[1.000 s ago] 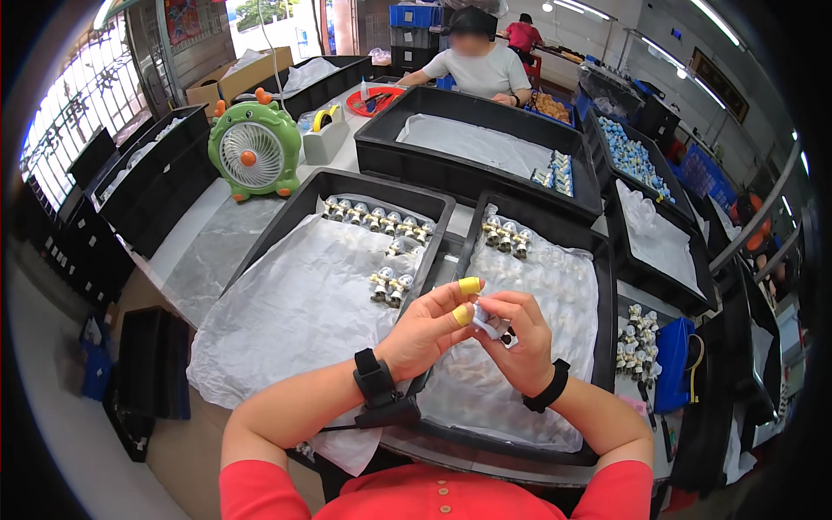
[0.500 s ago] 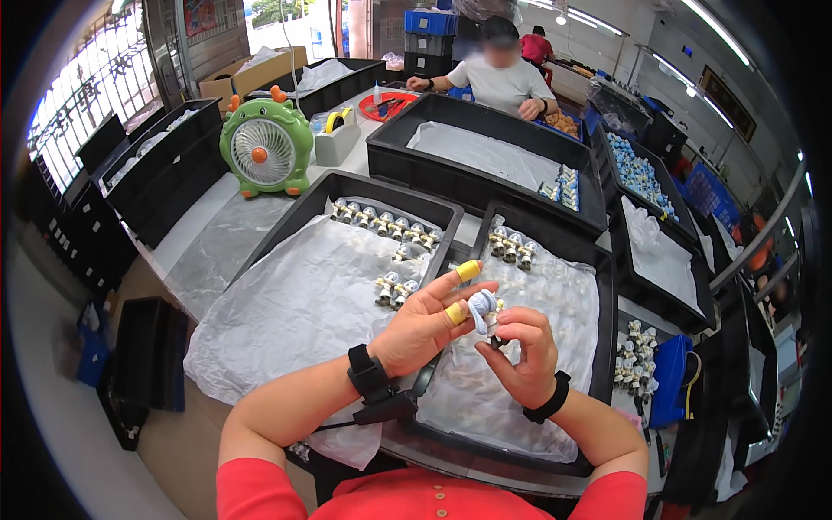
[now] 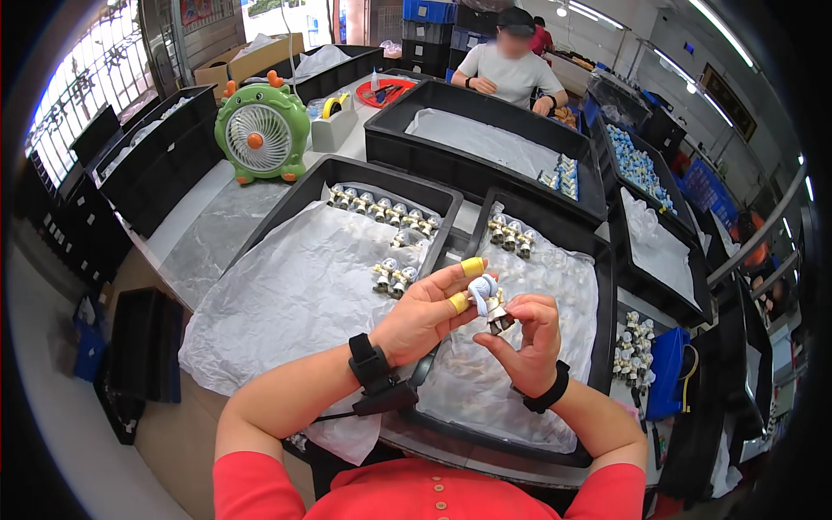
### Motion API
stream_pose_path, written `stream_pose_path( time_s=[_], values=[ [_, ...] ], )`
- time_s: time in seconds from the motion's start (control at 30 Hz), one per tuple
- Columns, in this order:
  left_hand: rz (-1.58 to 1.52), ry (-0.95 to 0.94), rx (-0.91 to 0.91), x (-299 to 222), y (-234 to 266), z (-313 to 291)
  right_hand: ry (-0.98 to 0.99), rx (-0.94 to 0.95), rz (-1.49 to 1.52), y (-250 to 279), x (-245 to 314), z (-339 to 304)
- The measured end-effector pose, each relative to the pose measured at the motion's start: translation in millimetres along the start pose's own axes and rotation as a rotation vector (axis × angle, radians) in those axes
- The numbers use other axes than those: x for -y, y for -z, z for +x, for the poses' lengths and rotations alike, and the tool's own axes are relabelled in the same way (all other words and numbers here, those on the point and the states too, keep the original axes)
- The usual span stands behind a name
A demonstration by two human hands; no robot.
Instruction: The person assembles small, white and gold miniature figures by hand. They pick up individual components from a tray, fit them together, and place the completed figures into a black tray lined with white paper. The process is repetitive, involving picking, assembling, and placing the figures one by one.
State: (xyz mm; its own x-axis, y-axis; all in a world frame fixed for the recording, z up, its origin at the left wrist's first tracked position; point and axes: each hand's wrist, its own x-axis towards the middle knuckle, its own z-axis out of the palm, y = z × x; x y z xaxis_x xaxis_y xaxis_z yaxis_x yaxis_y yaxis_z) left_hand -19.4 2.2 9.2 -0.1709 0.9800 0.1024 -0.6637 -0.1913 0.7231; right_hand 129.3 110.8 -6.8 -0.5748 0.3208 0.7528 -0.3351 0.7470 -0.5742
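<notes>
A small figurine (image 3: 498, 310) with pale blue hair, a white outfit and dark feet is between my two hands, above the right-hand tray. My left hand (image 3: 425, 310), with yellow tape on two fingers, pinches it at the head. My right hand (image 3: 535, 340) has thumb and fingers around its lower body and side. Beneath them, the right tray (image 3: 604, 325) holds a film-covered layer of blurred shapes and a short row of figurines (image 3: 513, 234). In the left tray (image 3: 299, 204), a row of similar figurines (image 3: 381, 209) stands along the far edge on white paper, with several more nearer.
A green animal-shaped fan (image 3: 263, 130) and a tape dispenser (image 3: 334, 121) stand back left. Another black tray (image 3: 390, 147) lies ahead, with a person (image 3: 511, 65) behind it. At right are bunched figurines (image 3: 635, 351) and a blue container (image 3: 667, 373).
The figurine has turned, so its white body and dark feet show more. My right fingers have shifted along its side. Across the table, the person's hands have moved.
</notes>
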Motion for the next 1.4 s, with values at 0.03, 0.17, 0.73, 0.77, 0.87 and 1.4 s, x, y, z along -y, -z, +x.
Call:
stream_pose_path(
  time_s=[0.03, 0.17, 0.73, 0.77, 0.87, 1.4],
  values=[
    [0.008, 0.009, -0.007, 0.5, 0.7, -0.1, -0.013, 0.018, -0.010, 1.4, -0.5, -0.5],
    [0.008, -0.008, 0.029, 1.7, 1.7, 0.4, -0.050, 0.057, -0.019, 4.8, -1.7, -1.1],
    [0.076, -0.051, -0.238, -24.0, 6.1, 4.9, -0.223, 0.109, 0.089, 3.6, -5.3, 6.8],
    [0.108, -0.036, -0.292, -32.2, 11.4, 6.3, -0.224, 0.127, 0.074, 3.4, -5.7, 6.8],
    [0.470, 0.073, -0.297, -70.3, 20.5, 12.4, -0.240, 0.172, 0.062, 2.4, -2.1, 8.2],
    [1.920, 0.193, -0.621, -53.8, 168.7, 29.6, -0.248, 0.225, 0.051, 9.5, 0.2, 14.7]
  ],
)
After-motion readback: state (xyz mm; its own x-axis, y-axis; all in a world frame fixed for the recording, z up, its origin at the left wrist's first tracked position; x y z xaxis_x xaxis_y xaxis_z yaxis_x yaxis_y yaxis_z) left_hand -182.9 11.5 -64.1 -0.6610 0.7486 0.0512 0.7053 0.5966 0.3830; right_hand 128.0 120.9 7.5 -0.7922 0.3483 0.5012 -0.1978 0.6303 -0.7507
